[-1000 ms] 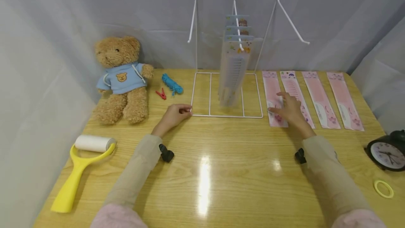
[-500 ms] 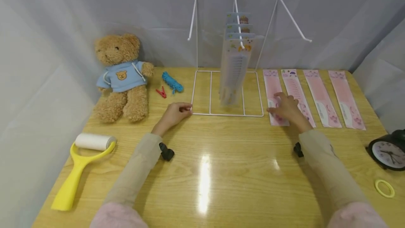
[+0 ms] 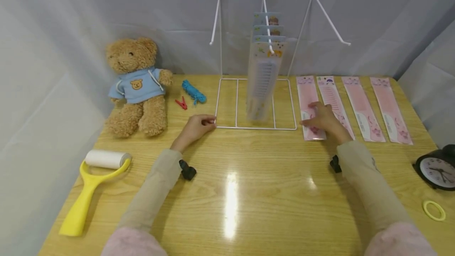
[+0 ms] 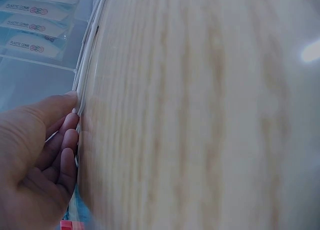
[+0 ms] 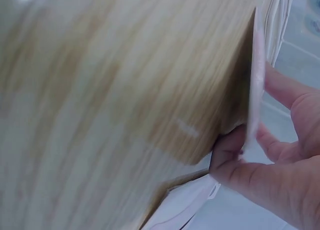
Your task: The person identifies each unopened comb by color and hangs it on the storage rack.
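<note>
Since half second ago, right thumb tucked under pink comb packet edge, lifting it. Left hand (image 3: 194, 128) fingers curled on white wire rack (image 3: 255, 128) front-left corner. Right hand (image 3: 322, 118) pinches leftmost pink comb packet (image 3: 308, 102), just right of rack on table (image 3: 227, 192).

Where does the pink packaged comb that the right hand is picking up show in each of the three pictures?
Head view: the leftmost pink flat plastic comb packet lies right of the white wire rack, under the right hand.
Left wrist view: not in it.
Right wrist view: seen edge-on, pinched between thumb and fingers.
Shared landmark: the light wooden table.
</note>
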Motion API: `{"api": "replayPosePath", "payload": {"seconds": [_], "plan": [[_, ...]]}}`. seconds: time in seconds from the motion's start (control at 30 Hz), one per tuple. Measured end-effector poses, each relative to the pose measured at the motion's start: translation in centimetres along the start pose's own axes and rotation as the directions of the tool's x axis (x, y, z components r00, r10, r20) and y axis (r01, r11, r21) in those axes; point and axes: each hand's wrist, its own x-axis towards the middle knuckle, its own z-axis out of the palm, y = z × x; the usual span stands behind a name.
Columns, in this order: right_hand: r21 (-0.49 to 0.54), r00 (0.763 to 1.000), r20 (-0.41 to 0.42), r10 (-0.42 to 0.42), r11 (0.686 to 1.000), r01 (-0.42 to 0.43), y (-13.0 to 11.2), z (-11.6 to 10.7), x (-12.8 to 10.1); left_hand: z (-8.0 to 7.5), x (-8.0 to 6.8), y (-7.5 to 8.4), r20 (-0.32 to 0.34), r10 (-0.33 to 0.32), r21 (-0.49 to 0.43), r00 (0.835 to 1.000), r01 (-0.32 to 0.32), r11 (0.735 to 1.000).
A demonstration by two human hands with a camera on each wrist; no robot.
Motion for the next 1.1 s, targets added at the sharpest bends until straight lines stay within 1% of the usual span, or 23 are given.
{"api": "replayPosePath", "payload": {"seconds": [0.07, 0.27, 0.33, 0.5, 0.6, 0.67, 0.8, 0.97, 1.1], "plan": [[0.030, 0.999, -0.015, -0.031, 0.999, 0.031, 0.2, 0.2, 0.1, 0.0, 0.0, 0.0, 0.000, -0.002, 0.005, 1.000, 0.002, 1.000], [0.119, 0.999, 0.007, -0.053, 0.992, 0.052, 0.8, 0.1, 0.0, 0.0, -0.1, 0.0, -0.004, 0.007, 0.022, 1.000, -0.007, 1.000], [0.111, 0.998, -0.013, -0.066, 0.992, 0.067, 0.9, 0.0, -0.2, 0.0, -0.1, 0.0, -0.005, 0.010, 0.019, 1.000, -0.009, 1.000], [0.125, 0.997, -0.051, -0.059, 0.990, 0.065, 1.4, -0.4, -0.8, 0.0, -0.2, 0.1, -0.012, 0.013, 0.010, 1.000, -0.013, 1.000], [0.171, 0.997, -0.060, -0.053, 0.983, 0.063, 1.8, -0.6, -0.9, 0.0, -0.1, 0.1, -0.017, 0.011, 0.011, 1.000, -0.011, 1.000], [0.210, 0.996, -0.074, -0.046, 0.976, 0.061, 2.2, -0.5, -1.1, 0.1, -0.1, 0.0, -0.017, 0.009, 0.015, 1.000, -0.009, 1.000], [0.303, 0.990, -0.138, -0.022, 0.951, 0.064, 2.4, -0.2, -1.5, 0.1, -0.1, -0.1, -0.019, 0.001, 0.016, 1.000, -0.001, 1.000], [0.381, 0.984, -0.177, 0.010, 0.923, 0.059, 1.4, 0.1, -2.9, 0.1, 0.0, -0.2, -0.018, 0.005, 0.013, 1.000, -0.005, 1.000], [0.413, 0.973, -0.232, -0.006, 0.905, 0.104, 0.6, 0.2, -4.3, 0.1, 0.1, -0.2, -0.014, 0.009, 0.017, 1.000, -0.009, 1.000]]}}
